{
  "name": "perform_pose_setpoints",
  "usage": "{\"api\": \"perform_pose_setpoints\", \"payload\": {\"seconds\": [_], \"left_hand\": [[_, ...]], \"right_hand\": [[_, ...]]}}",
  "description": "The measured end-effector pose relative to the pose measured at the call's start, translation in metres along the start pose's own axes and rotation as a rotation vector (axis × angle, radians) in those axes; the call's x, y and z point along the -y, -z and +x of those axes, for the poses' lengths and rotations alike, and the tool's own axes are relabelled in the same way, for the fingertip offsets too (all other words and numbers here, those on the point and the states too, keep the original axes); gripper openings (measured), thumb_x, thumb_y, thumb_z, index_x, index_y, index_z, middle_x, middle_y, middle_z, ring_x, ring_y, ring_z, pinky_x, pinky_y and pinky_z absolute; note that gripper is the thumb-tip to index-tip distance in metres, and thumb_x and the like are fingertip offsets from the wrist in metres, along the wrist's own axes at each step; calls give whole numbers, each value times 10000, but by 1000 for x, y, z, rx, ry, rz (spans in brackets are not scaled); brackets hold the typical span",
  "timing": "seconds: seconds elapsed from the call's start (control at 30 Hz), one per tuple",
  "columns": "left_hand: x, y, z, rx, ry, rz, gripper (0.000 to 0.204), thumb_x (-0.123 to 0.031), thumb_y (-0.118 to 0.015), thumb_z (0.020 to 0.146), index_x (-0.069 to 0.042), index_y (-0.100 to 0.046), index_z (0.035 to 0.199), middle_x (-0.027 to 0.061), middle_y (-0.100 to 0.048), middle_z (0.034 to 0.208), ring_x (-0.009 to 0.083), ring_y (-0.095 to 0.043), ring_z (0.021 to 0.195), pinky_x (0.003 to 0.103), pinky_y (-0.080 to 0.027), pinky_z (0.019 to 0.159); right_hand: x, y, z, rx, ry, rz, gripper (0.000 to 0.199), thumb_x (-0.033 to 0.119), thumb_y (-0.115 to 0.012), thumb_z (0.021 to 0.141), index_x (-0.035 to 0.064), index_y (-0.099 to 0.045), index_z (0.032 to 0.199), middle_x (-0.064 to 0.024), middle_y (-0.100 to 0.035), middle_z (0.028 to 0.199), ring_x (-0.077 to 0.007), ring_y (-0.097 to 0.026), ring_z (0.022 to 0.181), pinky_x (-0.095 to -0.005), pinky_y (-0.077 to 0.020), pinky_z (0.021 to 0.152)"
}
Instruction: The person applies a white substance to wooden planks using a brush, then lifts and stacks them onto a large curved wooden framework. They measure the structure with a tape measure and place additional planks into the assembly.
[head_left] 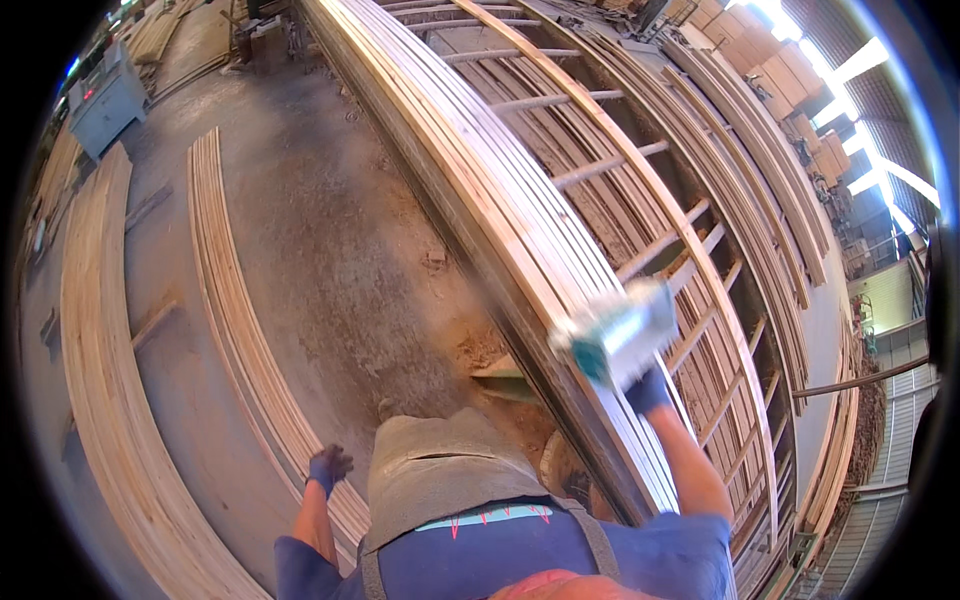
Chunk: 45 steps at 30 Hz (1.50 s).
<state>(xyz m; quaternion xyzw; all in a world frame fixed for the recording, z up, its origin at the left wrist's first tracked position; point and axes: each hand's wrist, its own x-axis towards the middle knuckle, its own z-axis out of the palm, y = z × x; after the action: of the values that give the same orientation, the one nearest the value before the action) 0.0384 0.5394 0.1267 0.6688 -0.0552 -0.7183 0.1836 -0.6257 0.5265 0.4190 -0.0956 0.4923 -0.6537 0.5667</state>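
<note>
My right hand (648,390), in a dark glove, is closed on a boxy teal-and-white thing (625,330). Motion smears it, so its kind does not show. It is over a row of long pale wooden strips (510,215) laid side by side on a long bench; whether it touches them I cannot tell. On my left side, my gloved left hand (330,467) hangs free with its fingers apart and nothing in it. Behind that hand in the picture lies a narrow stack of long boards (222,245) low over the floor.
Beyond the strips is a slatted frame (655,150) with crossbars and more timber. A wider stack of boards (97,300) lies at far left, near a grey cabinet (105,98). Sawdust (478,352) covers the floor beside the bench. More long boards (770,190) lie at right.
</note>
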Motion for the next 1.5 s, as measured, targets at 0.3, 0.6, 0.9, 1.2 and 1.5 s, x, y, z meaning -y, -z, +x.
{"api": "perform_pose_setpoints", "payload": {"seconds": [0.3,0.6,0.9,1.2,1.5], "left_hand": [[-137,35,61,-100,287,297,462,-434,-434,976,-91,-523,1272,194,-673,1173,302,-705,820,440,-479,685],[-358,-10,125,-27,135,65,502,-474,-425,977,-102,-518,1302,175,-681,1159,309,-693,870,448,-468,775],[-531,24,258,-21,261,50,461,-501,-448,964,-156,-563,1246,136,-707,1064,297,-690,794,425,-484,664],[-858,-23,288,22,-107,-105,532,-445,-528,958,-58,-514,1324,164,-674,1059,258,-655,793,377,-510,654],[-892,38,320,117,7,97,479,-433,-529,953,-47,-543,1237,167,-674,998,247,-647,735,303,-479,581]], "right_hand": [[19,-36,37,-404,116,-34,441,286,-372,1006,51,-476,1365,-86,-530,1371,-241,-498,1269,-399,-380,1109],[81,-326,355,195,588,-1841,275,181,-616,855,74,-651,1105,-270,-659,1014,-419,-641,980,-464,-537,823],[89,-633,713,630,766,-2424,248,251,-513,953,65,-634,1063,-219,-689,971,-362,-683,898,-466,-556,809],[32,-932,967,625,1014,-2147,238,202,-526,891,84,-703,997,-207,-685,1011,-372,-653,972,-439,-519,851],[-48,-1024,1099,269,1036,-2002,270,180,-606,796,77,-734,1011,-204,-688,1069,-345,-674,987,-429,-536,836]]}}
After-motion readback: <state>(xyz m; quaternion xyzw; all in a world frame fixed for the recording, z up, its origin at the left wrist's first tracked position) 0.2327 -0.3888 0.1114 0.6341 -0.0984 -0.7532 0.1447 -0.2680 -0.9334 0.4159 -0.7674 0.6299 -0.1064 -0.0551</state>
